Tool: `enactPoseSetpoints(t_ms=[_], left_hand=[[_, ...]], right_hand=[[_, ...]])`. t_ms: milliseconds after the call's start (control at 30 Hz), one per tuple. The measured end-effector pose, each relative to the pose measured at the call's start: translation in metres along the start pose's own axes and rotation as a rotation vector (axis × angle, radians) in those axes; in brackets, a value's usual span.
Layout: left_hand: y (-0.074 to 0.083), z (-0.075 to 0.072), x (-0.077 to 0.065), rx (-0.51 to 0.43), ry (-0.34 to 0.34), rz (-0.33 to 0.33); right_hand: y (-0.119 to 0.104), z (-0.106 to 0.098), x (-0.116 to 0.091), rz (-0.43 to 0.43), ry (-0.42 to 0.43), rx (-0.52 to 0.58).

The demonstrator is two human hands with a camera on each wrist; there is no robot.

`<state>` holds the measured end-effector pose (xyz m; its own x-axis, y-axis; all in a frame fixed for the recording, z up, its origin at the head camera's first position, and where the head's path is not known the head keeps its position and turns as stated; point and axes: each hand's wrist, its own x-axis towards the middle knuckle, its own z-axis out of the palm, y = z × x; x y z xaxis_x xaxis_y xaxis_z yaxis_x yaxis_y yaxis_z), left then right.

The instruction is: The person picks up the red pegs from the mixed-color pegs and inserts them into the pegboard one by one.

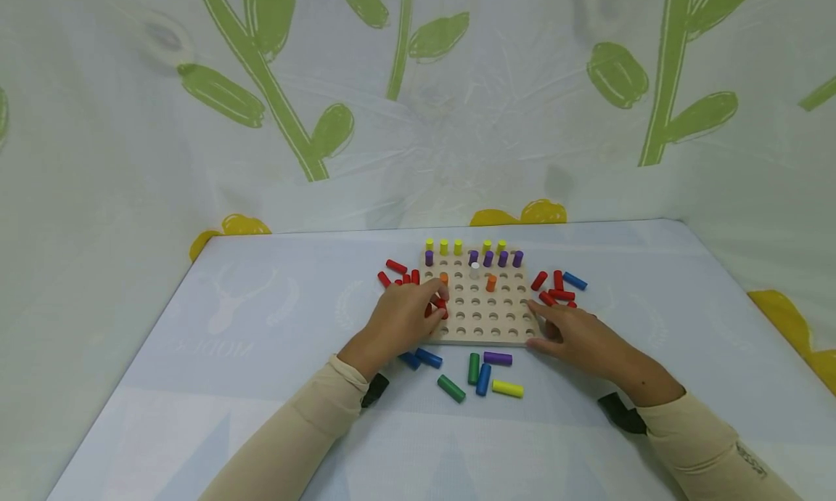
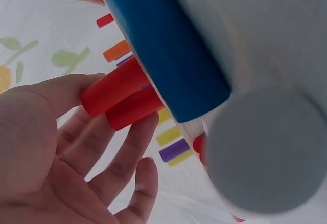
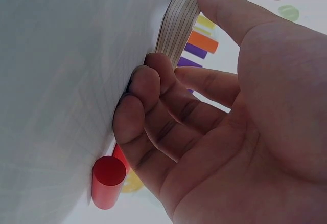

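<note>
A wooden pegboard with rows of round holes lies between the hands. My left hand is at its left side, thumb and fingers pinching a red peg. A second red peg stands right beside it, close to the fingers. Yellow pegs and purple pegs stand in the back rows, with a white peg and an orange peg nearer. My right hand holds the board's front right corner, thumb and index finger against its edges, the other fingers curled beneath.
Loose red pegs lie left of the board; more red pegs and a blue peg lie right. In front are green, blue, purple and yellow pegs. A patterned curtain hangs behind the table.
</note>
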<state>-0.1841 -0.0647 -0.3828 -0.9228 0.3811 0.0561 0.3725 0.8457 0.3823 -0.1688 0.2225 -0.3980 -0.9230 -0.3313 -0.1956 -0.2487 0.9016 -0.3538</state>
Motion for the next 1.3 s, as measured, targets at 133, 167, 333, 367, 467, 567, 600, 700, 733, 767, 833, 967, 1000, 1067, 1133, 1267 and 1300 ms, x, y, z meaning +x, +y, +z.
enactPoseSetpoints(t_ms=[133,167,333,367,467,567,600,700,733,767,833,967,1000,1067,1133,1267,1300], left_hand=[[0.000,0.000,0.000,-0.005,-0.011,-0.001],[0.000,0.000,0.000,-0.006,-0.012,0.000],[0.000,0.000,-0.001,-0.016,-0.011,0.007],[0.000,0.000,-0.001,-0.017,-0.012,0.009],[-0.001,0.000,-0.001,-0.025,-0.023,0.008],[-0.001,0.000,-0.001,-0.035,-0.032,0.005],[-0.001,0.000,-0.001,-0.039,-0.033,0.003],[-0.001,0.000,-0.001,-0.046,-0.036,0.000],[-0.001,0.000,-0.001,-0.049,-0.037,-0.001],[-0.001,-0.001,-0.001,-0.053,-0.040,-0.002],[-0.001,-0.001,-0.001,-0.060,-0.044,-0.001],[0.000,-0.004,-0.002,-0.067,-0.041,0.006],[0.000,-0.005,-0.003,-0.069,-0.037,0.007],[0.000,-0.008,-0.003,-0.075,-0.029,0.001],[-0.002,-0.010,-0.003,-0.071,-0.015,-0.010],[-0.008,-0.015,-0.001,-0.064,0.020,-0.031],[-0.009,-0.016,-0.001,-0.061,0.034,-0.028]], right_hand=[[0.000,0.000,0.000,0.008,-0.007,0.005],[0.000,-0.001,0.000,0.008,-0.007,0.005],[0.000,-0.001,0.000,0.002,-0.004,0.011],[0.000,-0.001,0.000,0.001,-0.005,0.016],[0.000,0.000,0.000,-0.001,-0.009,0.024],[0.000,0.000,0.000,0.001,-0.008,0.024],[-0.001,0.000,-0.001,-0.001,-0.006,0.025],[-0.001,-0.001,-0.001,-0.001,-0.002,0.029],[-0.001,-0.001,-0.001,-0.001,-0.002,0.031],[-0.001,-0.001,-0.001,-0.003,-0.002,0.031],[-0.001,-0.001,-0.001,0.000,-0.003,0.030],[-0.001,-0.001,-0.001,0.001,-0.004,0.027],[-0.001,-0.001,-0.001,0.002,-0.004,0.028],[-0.001,-0.001,-0.001,-0.001,-0.003,0.029],[-0.001,-0.001,-0.001,0.000,-0.002,0.031],[0.000,-0.001,0.000,-0.005,-0.001,0.027],[0.000,-0.001,0.000,-0.007,0.001,0.024]])
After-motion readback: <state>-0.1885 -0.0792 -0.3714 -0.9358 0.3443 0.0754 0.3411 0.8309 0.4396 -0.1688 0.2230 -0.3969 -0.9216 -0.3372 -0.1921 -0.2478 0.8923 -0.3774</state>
